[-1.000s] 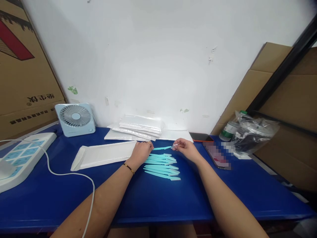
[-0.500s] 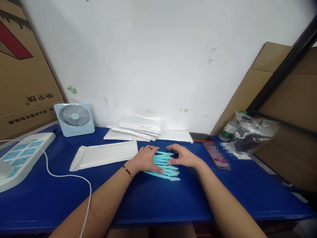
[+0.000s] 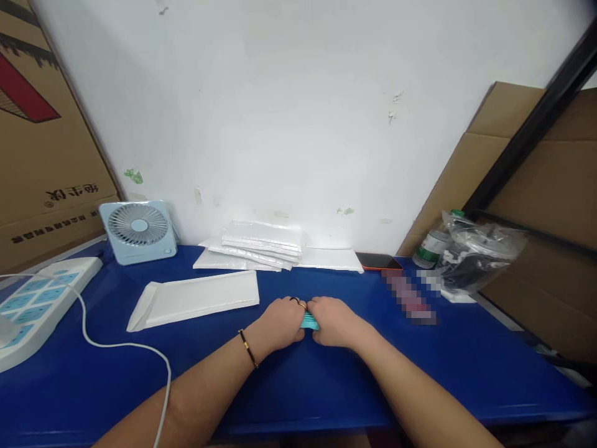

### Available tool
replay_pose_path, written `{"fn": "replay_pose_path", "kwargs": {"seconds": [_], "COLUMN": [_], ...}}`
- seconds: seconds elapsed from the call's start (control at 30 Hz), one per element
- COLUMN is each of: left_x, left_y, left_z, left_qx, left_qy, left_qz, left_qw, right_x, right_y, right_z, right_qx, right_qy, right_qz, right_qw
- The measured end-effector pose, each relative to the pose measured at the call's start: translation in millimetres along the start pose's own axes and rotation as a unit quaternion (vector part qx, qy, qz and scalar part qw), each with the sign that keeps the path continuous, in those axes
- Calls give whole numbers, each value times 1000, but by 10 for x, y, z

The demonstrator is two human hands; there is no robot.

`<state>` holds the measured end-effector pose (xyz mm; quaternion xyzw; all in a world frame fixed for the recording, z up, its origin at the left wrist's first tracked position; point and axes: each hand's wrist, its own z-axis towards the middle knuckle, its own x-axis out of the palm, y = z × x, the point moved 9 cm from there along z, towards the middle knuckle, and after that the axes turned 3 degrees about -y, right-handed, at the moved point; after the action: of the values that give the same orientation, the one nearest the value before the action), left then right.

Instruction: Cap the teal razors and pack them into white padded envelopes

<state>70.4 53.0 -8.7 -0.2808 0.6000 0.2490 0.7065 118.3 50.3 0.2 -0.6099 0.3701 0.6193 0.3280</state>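
Both fists meet at the middle of the blue table [image 3: 298,398]. My left hand [image 3: 282,322] is closed around one end of a bunch of slim turquoise eyebrow razors [image 3: 310,321]. Around the other end, my right hand [image 3: 338,323] is closed as well. Only a short middle stretch of the handles shows between the hands; the ends are hidden in the fingers. To the left of my left hand, a single white padded envelope [image 3: 200,300] lies flat, apart from it.
White padded envelopes [image 3: 261,239] are stacked against the wall. A blue fan [image 3: 140,230] and a power strip [image 3: 40,305] with a white cable stand left. On the right are a phone [image 3: 380,261], a pixelated patch, a bottle [image 3: 431,247] and a clear plastic bag [image 3: 480,249].
The razors were spread out on the table under loosely curved hands. Now they are squeezed into a tight bunch, with both hands closed on it and drawn close together.
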Motion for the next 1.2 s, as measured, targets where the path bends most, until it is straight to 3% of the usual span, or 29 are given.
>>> {"fn": "replay_pose_path", "kwargs": {"seconds": [0.13, 0.23, 0.33, 0.43, 0.5, 0.6, 0.63, 0.73, 0.77, 0.8, 0.87, 0.93, 0.97, 1.03, 1.1, 1.13, 1.2], "left_x": [-38, -100, -202, -242, -220, -196, -196, -133, -78, -19, 60, 20, -57, -282, -491, -557, -598], "left_y": [67, 138, 171, 209, 194, 207, 233, 279, 243, 179, 39, -42, -34, 68, 378, 591, 1035], "left_z": [37, 54, 58, 55, 73, 85, 77, 50, 49, 45, 19, -15, -28, -63, -125, -174, -308], "left_qx": [-30, -63, -76, -90, -82, -75, -81, -108, -109, -103, -81, -46, -27, 10, -31, -78, -176], "left_qy": [-26, -51, -119, -176, -175, -168, -171, -146, -111, -67, 11, 40, 28, -24, -87, -98, -75], "left_qz": [-62, -174, -320, -413, -450, -487, -495, -539, -555, -565, -569, -551, -531, -434, -265, -181, -76], "left_qw": [997, 982, 937, 889, 872, 854, 848, 822, 817, 816, 818, 832, 846, 901, 960, 975, 978], "right_x": [-221, -634, -1117, -1433, -1393, -1146, -1087, -904, -804, -680, -419, -266, -249, -291, -330, -321, -238], "right_y": [-86, -107, -105, -76, 59, 134, 79, -139, -137, -67, 159, 255, 227, 70, -126, -219, -346], "right_z": [2, -99, -219, -263, -179, -3, 22, 33, 59, 100, 142, 136, 133, 123, 110, 112, 144], "right_qx": [42, 22, -16, -20, -43, -54, -45, -28, -34, -47, -75, -70, -58, -27, -2, 14, 52], "right_qy": [-21, -63, -140, -262, -273, -245, -258, -297, -270, -213, -76, -23, -38, -110, -180, -204, -217], "right_qz": [-19, 61, 224, 276, 268, 317, 366, 548, 593, 623, 645, 650, 655, 673, 695, 704, 706], "right_qw": [999, 996, 964, 924, 923, 915, 893, 782, 758, 751, 757, 756, 753, 731, 696, 680, 672]}}
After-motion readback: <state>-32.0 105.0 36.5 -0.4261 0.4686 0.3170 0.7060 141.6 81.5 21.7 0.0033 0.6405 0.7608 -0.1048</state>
